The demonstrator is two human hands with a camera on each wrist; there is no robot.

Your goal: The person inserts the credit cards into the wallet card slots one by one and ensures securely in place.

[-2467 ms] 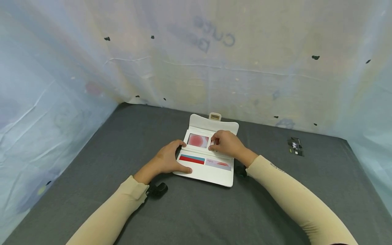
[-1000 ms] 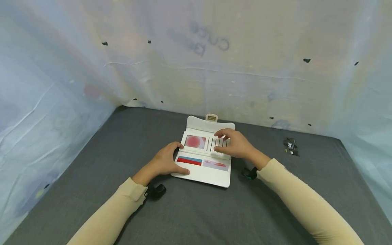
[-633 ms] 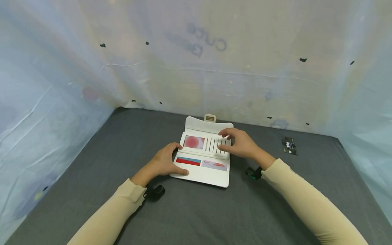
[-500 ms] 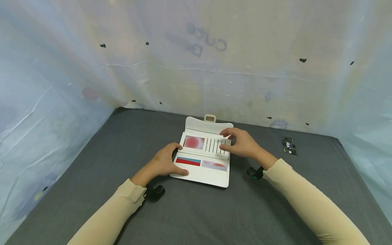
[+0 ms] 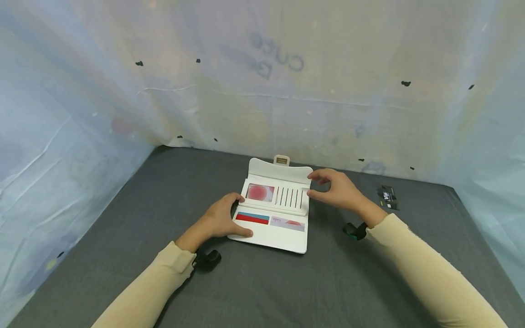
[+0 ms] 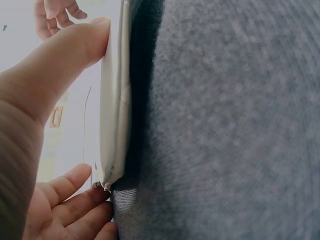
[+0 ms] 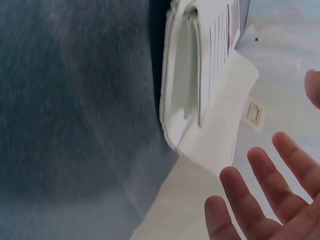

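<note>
Head view: the open white wallet (image 5: pixel 272 207) lies mid-frame on grey cloth (image 5: pixel 164 191); the left hand (image 5: pixel 221 218) grips its left edge, while the right hand (image 5: pixel 336 189) hovers at its right, fingers loose. Left wrist view: thumb and fingers clamp the wallet's edge. Right wrist view: spread fingers (image 7: pixel 255 200), empty, apart from the wallet.

I see a white wallet (image 5: pixel 274 205) holding a red-and-blue striped card (image 5: pixel 252 217), on grey cloth (image 5: pixel 262 282).

A small black card (image 5: pixel 387 197) lies alone to my far right on the grey tabletop (image 5: pixel 123 218), before a pale plastic sheet (image 5: pixel 262 91) with faint mirrored lettering.
</note>
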